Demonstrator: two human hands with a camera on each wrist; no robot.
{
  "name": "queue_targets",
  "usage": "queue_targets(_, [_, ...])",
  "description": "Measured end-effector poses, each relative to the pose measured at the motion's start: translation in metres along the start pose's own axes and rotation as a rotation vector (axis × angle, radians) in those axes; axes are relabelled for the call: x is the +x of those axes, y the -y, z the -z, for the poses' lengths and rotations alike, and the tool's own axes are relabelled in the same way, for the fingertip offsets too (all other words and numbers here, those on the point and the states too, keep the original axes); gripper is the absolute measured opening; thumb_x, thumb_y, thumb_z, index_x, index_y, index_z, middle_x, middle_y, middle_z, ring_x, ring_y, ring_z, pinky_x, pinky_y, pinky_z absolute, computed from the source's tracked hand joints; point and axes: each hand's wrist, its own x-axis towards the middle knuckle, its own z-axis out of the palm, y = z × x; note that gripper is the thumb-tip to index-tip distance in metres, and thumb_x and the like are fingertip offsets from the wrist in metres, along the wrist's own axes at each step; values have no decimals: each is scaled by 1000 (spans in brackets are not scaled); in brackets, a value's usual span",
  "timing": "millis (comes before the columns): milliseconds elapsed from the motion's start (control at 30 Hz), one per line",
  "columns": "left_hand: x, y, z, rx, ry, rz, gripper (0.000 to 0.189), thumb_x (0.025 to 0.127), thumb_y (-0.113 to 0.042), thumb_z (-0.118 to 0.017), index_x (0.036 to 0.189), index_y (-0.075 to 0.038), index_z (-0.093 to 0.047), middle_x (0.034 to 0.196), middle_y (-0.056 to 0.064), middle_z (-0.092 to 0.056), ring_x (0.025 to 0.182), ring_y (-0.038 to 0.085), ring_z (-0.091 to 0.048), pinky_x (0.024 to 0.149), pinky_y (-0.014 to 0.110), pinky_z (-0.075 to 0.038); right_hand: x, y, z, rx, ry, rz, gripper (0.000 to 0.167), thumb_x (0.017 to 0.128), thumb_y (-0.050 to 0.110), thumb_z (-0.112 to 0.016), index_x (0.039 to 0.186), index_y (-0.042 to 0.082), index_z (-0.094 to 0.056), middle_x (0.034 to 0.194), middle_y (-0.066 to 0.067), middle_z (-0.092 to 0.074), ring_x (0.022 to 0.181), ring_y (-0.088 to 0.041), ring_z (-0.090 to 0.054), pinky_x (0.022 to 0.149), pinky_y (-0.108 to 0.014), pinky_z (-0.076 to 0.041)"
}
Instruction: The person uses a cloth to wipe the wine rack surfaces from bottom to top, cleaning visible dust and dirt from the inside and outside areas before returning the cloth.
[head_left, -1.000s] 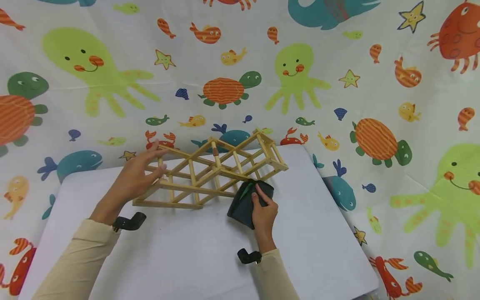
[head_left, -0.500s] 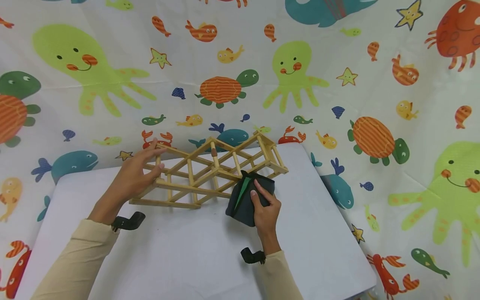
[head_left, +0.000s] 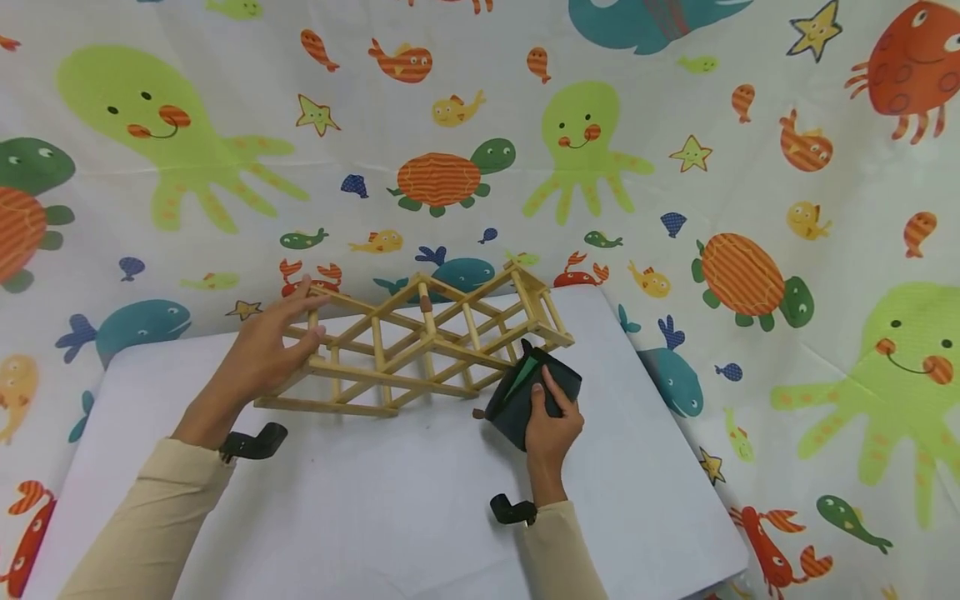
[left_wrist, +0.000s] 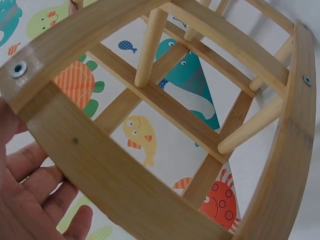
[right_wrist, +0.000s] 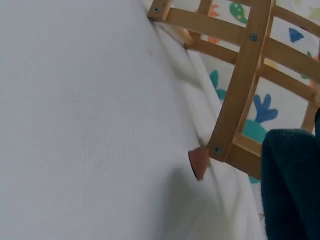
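A folding wooden lattice rack (head_left: 378,343) of slats and round dowels stands across the back of the white table. My left hand (head_left: 273,346) grips its left end, thumb in front and fingers reaching up behind. In the left wrist view, fingers (left_wrist: 42,185) curl at the edge of an end slat. My right hand (head_left: 553,423) holds a folded dark cloth (head_left: 517,408) with a green inner face against the rack's lower right slats. A small reddish-brown piece (right_wrist: 198,162) shows at a slat's end in the right wrist view. The cloth hides part of the rack.
The white table (head_left: 390,508) has a right edge (head_left: 678,442) running toward the front. Behind it hangs a curtain (head_left: 480,108) printed with sea animals, close to the rack's back. A brown band (head_left: 425,300) wraps one upper dowel.
My right hand and the cloth have moved right along the lower slats, uncovering a slat end and the small reddish-brown piece. The left hand keeps its grip at the rack's left end.
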Motion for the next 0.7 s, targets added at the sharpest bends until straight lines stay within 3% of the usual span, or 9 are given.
queue_targets(233, [0,0,-2,16,-3,7,57,108,-25,-61,162,-14,-45,179,11,-16,160,52,-22,122,78,-22,-17,-10,-12,-87,25,-26,33,98,9,-75,126,26,-79,134,-13,-74,140,-36,-59,120,-57,-44])
queue_targets(433, [-2,1,1,24,-24,3,57,108,-26,-62,161,-12,-46,178,13,-19,159,53,-24,122,78,-22,-25,-13,-8,-195,152,-40,31,96,11,-76,121,29,-81,124,-9,-79,141,-41,-58,127,-64,-31])
queue_targets(567, [0,0,1,19,-23,-2,57,108,-25,-62,161,-12,-46,178,14,-19,160,52,-23,122,78,-22,-24,-14,-10,-203,158,-44,32,98,14,-75,124,33,-80,127,-5,-78,143,-37,-57,130,-64,-25])
queue_targets(633, [1,0,0,15,-17,-2,57,108,-25,-62,161,-13,-46,178,13,-18,160,52,-23,122,78,-22,-21,-15,-13,-214,170,-78,32,98,15,-75,124,33,-80,129,-4,-77,145,-37,-55,128,-62,-30])
queue_targets(700, [1,-1,-1,14,-16,-5,57,107,-24,-62,161,-14,-46,178,13,-17,160,52,-22,121,79,-22,-19,-17,-17,-253,241,-144,31,97,16,-76,122,34,-81,134,-6,-75,146,-38,-54,127,-60,-33])
